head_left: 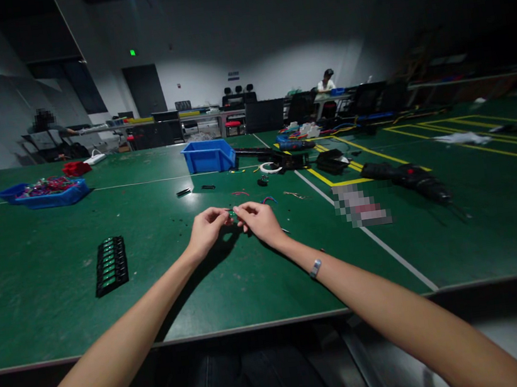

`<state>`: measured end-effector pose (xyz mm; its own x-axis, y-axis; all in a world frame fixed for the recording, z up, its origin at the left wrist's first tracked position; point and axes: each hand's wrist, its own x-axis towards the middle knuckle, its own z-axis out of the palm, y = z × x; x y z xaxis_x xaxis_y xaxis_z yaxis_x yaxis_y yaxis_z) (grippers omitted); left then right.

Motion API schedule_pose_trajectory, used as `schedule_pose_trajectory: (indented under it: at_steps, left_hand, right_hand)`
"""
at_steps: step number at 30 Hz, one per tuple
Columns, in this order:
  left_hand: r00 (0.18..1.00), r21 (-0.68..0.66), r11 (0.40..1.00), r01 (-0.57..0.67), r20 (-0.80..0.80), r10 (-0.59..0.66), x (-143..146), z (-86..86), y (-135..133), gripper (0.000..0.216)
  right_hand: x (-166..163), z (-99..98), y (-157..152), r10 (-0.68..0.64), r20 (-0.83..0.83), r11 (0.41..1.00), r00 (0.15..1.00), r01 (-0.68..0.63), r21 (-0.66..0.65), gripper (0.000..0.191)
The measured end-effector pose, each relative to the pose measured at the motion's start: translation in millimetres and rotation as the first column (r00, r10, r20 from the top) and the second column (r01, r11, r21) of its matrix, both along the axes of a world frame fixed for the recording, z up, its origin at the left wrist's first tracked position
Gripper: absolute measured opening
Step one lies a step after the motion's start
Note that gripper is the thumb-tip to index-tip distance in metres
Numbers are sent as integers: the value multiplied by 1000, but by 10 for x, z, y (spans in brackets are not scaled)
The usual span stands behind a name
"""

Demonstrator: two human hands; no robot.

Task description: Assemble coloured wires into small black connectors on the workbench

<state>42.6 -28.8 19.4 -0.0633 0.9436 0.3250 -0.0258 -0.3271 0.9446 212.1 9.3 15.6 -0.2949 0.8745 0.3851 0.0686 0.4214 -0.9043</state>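
My left hand (207, 230) and my right hand (261, 223) meet above the green table, thumbs and fingertips pinched close together. Between them is a small green piece (232, 214), held from both sides; it looks like a little circuit board, but the fingers cover most of it. To the left of my hands lies a black slotted tray (112, 265) with a row of similar green pieces in it. Just past my fingertips are a short red wire (240, 193) and a curved blue and red wire (269, 200).
A blue bin (208, 157) stands at the table's far side. Farther left, a blue tray (56, 193) holds coloured wires. Two small black parts (184, 192) lie before the bin. On the right rests a black power tool (409, 177). Two people sit at far benches.
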Motion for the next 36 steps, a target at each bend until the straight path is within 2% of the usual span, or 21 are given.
schedule_pose_trajectory:
  at_steps: [18, 28, 36]
  left_hand:
    - [1000, -10, 1000, -12, 8, 12, -14, -35, 37, 25]
    - [997, -46, 999, 6, 78, -2, -14, -50, 46, 24]
    - [996, -52, 999, 14, 89, -10, -41, -84, 76, 27]
  right_hand:
    - [2, 10, 0, 8, 9, 1000, 1000, -7, -17, 48]
    - [-4, 59, -26, 106, -33, 993, 994, -108, -51, 39]
    - [16, 1, 18, 187, -27, 982, 982, -188, -31, 43]
